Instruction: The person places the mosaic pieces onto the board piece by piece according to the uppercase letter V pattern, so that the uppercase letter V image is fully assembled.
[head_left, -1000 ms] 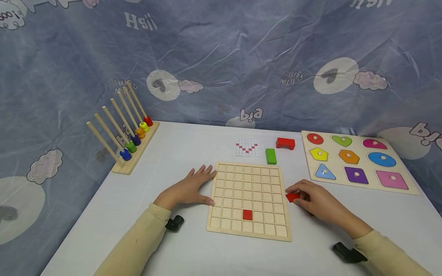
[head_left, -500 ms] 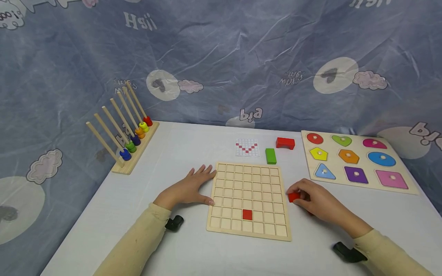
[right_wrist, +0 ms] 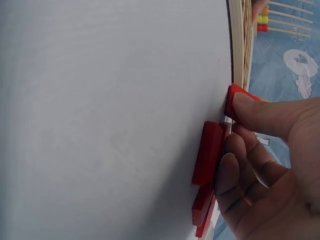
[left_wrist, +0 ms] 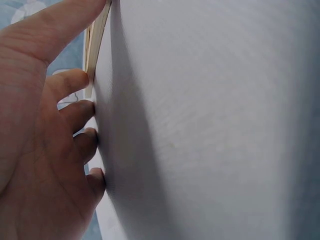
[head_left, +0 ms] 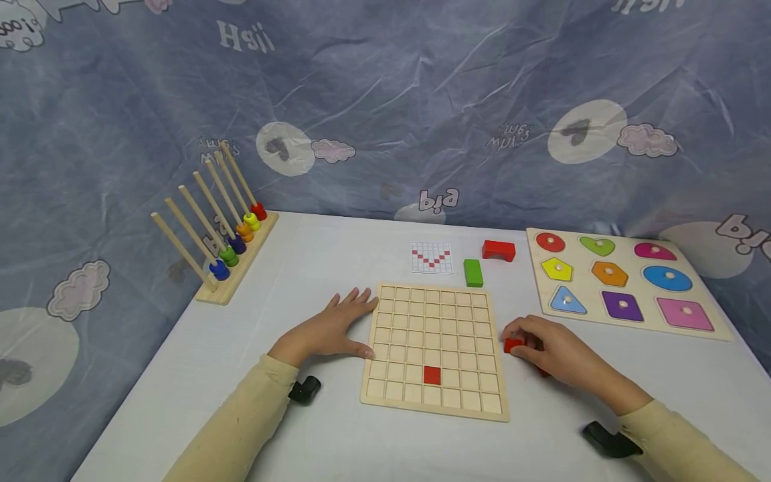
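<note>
The left hand (head_left: 328,329) lies flat and open on the desk (head_left: 337,442), touching the grid board (head_left: 434,321). The right hand (head_left: 557,355) pinches a red tile (head_left: 512,345) beside the board.

Left hand (head_left: 330,328) lies flat, fingers spread and straight; right hand (head_left: 557,353) curls its fingers in a pinching grip.

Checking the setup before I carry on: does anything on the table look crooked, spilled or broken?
Nothing stands out. The grid board lies flat with one red tile seated in a cell, the left hand rests at its edge, and the right hand pinches another red tile beside it.
</note>
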Demonstrator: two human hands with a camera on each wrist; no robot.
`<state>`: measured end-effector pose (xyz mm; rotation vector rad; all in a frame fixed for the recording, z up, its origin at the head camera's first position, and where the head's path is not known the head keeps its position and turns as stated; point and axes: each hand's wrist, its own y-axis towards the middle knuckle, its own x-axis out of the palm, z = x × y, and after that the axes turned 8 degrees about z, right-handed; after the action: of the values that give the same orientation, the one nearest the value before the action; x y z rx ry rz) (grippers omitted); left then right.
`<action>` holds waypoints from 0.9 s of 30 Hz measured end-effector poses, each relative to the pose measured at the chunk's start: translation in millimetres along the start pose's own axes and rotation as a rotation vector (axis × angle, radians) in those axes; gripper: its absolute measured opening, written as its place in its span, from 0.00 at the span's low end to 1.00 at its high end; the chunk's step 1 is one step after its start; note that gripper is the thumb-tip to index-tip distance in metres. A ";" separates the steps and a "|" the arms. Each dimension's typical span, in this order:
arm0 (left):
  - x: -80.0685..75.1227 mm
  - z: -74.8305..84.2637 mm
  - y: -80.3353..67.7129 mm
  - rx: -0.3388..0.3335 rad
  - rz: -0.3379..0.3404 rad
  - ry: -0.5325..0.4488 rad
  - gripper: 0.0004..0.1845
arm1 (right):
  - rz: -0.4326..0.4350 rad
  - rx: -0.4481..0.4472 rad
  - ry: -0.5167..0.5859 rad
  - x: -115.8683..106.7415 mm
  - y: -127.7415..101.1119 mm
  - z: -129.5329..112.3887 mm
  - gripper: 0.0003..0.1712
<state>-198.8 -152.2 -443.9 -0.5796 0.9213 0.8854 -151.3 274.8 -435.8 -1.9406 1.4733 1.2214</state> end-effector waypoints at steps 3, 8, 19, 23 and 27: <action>0.6 -0.3 0.4 0.004 0.002 0.001 0.58 | -0.010 0.014 -0.004 0.7 0.2 0.8 0.16; 1.3 -1.2 0.8 0.003 0.000 0.003 0.58 | -0.025 0.042 -0.012 0.9 0.9 1.5 0.15; 0.3 -0.1 0.0 0.006 -0.001 0.006 0.58 | 0.006 0.038 0.009 -1.3 3.2 -1.1 0.16; 0.3 0.1 0.1 0.003 -0.001 0.010 0.58 | 0.010 0.048 0.012 -1.5 4.5 -4.2 0.17; 0.4 0.9 0.3 -0.002 -0.002 0.008 0.58 | 0.018 0.053 0.023 -1.2 5.9 -8.7 0.16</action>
<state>-198.5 -151.3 -443.8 -0.5858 0.9274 0.8825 -153.4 266.8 -429.2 -1.9171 1.5222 1.1587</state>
